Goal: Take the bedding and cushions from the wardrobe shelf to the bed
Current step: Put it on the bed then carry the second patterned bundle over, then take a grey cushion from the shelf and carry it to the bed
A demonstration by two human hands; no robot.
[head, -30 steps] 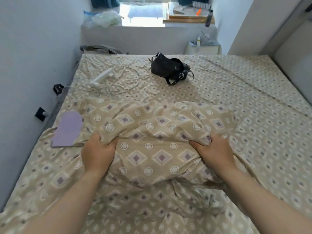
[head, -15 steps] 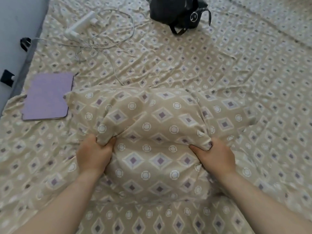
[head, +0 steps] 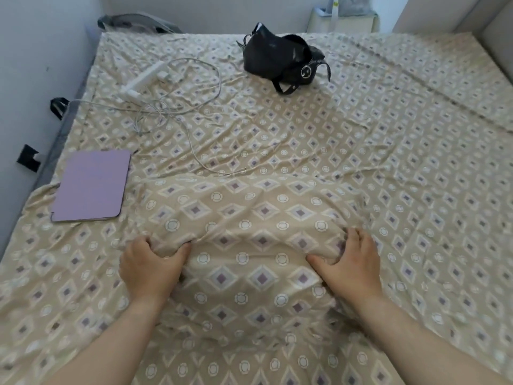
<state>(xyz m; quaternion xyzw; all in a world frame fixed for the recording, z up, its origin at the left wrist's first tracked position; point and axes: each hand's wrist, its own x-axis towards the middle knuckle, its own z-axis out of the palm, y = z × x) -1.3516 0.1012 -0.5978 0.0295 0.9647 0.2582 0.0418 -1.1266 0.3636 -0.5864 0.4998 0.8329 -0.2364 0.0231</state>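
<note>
A beige pillow with a purple diamond and white circle print lies on the bed, whose sheet has the same print. My left hand pinches a fold of the pillowcase near its front left. My right hand rests on the front right of the pillow, with its fingers spread and pressing into the fabric. The wardrobe shelf is out of view.
A purple tablet case lies left of the pillow. Behind it are a white power strip with tangled cables and a black handbag. Walls border the bed at the left; a white bin stands beyond the far edge.
The pillow has come down flat onto the bed, a little farther from me. My right hand has loosened from a pinch to spread fingers. The camera tilted back up.
</note>
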